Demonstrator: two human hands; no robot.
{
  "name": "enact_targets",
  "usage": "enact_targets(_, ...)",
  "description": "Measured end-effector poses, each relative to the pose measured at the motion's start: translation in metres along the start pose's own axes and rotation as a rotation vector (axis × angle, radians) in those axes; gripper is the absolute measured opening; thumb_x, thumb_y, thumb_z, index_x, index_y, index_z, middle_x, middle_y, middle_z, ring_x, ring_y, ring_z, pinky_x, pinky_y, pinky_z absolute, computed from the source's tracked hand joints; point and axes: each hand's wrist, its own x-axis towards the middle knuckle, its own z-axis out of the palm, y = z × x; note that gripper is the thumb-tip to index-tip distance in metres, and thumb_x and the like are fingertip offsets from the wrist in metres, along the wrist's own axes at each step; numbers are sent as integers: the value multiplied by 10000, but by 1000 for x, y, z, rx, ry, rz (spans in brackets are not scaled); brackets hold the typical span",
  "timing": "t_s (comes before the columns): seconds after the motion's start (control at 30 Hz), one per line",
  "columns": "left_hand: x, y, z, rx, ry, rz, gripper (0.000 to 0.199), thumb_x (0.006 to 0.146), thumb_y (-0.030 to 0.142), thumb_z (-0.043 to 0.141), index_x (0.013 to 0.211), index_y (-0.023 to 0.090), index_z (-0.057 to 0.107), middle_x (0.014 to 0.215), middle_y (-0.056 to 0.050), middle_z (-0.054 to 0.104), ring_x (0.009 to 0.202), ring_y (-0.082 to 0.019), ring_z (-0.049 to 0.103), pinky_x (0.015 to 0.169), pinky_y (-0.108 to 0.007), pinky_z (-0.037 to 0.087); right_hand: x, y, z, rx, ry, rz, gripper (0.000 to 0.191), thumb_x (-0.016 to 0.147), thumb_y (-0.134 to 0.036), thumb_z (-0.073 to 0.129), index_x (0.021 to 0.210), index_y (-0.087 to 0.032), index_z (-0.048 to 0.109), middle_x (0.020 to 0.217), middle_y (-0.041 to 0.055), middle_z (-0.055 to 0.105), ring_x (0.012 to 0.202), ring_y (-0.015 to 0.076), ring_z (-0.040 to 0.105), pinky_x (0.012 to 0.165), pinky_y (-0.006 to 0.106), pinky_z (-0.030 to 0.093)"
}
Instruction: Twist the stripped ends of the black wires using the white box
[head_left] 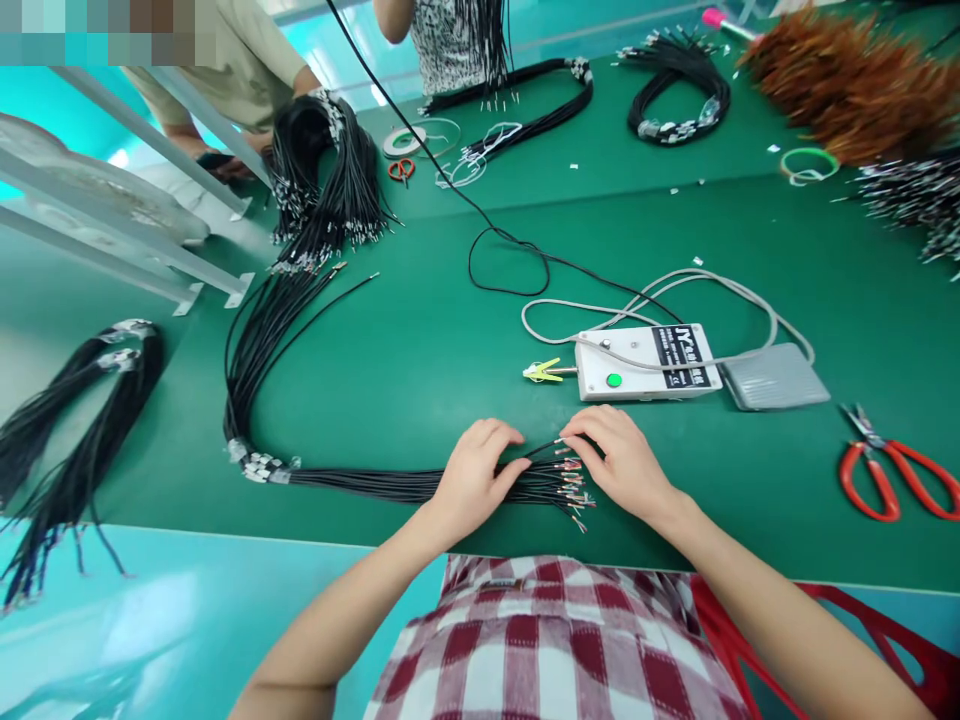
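Observation:
A long bundle of black cables [360, 484] lies along the near side of the green table, its stripped wire ends to the right. My left hand [476, 475] rests over this bundle, with thumb and fingers closed about one black cable [541, 447] lifted slightly from the others. At that cable's tip, my right hand [619, 460] pinches the end between thumb and fingertips. Just beyond my right hand sits a white box-shaped device [634, 365] with a green button and a yellow-tipped shaft pointing left.
Red-handled pliers [889, 465] lie at right, near a grey pedal [776, 378]. More cable bundles [330, 180] stand at back left, with orange scissors [401, 170] and a tape roll [403, 141] nearby. Metal rails [127, 220] cross the left. Two people are across the table.

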Motion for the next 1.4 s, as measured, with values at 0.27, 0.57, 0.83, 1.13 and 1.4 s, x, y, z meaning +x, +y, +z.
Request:
enact_targets(0.27,17,1,13,-277,-68,-136,100,918,280,622,945,184,610,841,-18,620,722,-144,566,688,-269,472,-2,-5,2,160,49,121,164,1024,-290,492,1101,-238,626,1037,44,724,964,215,660,875,381,484)
enact_targets(0.57,-19,-18,-14,-162,-123,-111,161,979,290,530,898,202,638,864,-41,691,822,-175,634,784,-304,483,-10,2,2,280,-25,218,338,1053,-345,387,1243,-263,654,1280,50,686,1210,224,611,1059,417,462)
enact_targets(0.83,-16,-6,-11,-365,-34,-247,157,1022,321,415,926,212,474,762,7,636,716,-132,594,729,-263,470,-17,-12,-4,223,-330,92,257,1017,-346,502,1010,-268,746,1011,30,779,937,227,710,874,394,531)
enact_targets(1.13,13,25,-3,-268,28,-37,104,959,267,553,961,195,628,862,-36,672,759,-143,604,728,-254,480,5,-19,-1,415,-46,253,172,968,-348,590,1060,-275,716,1028,21,752,922,204,697,825,342,556)
enact_targets(1.4,0,32,6,-795,-81,-275,308,981,439,506,973,150,612,679,-11,644,418,-53,464,440,-191,369,14,-32,-4,788,70,414,240,904,-450,663,938,-220,721,793,29,715,694,163,642,694,310,543)
